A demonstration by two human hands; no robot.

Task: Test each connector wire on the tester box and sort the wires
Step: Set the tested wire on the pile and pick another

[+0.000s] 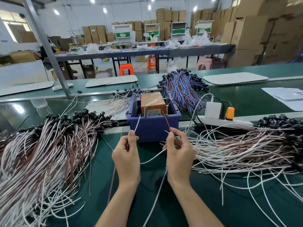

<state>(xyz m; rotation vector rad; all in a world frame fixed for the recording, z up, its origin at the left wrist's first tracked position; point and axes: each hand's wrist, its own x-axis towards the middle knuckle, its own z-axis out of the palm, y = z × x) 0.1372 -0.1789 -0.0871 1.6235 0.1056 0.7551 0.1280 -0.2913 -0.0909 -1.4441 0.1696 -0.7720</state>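
Green bench mat (147, 185) is carrying everything from bottom centre up to mid frame. We're working both hands at centre. Left hand (127, 154) is pinching the white lead (137, 124) between thumb and forefinger, other fingers curling in. Right hand (179, 153) is pinching the red-brown lead (166, 121) the same way. Both leads are angling up into the blue bin (154, 128) just beyond the fingertips, where the orange tester box (153, 102) is sitting. Lead tips are ending just beside two brass posts (167, 107) on the box; we're not able to tell actual contact. White/brown wire pile (49, 145) is lying at left and a second pile (246, 145) at right, black connectors at their far ends. Right of the bin, a white power strip (237, 122) is holding a white adapter (213, 109) and an orange plug (229, 113). Blue-purple wire bundle (185, 89) is lying behind the bin.
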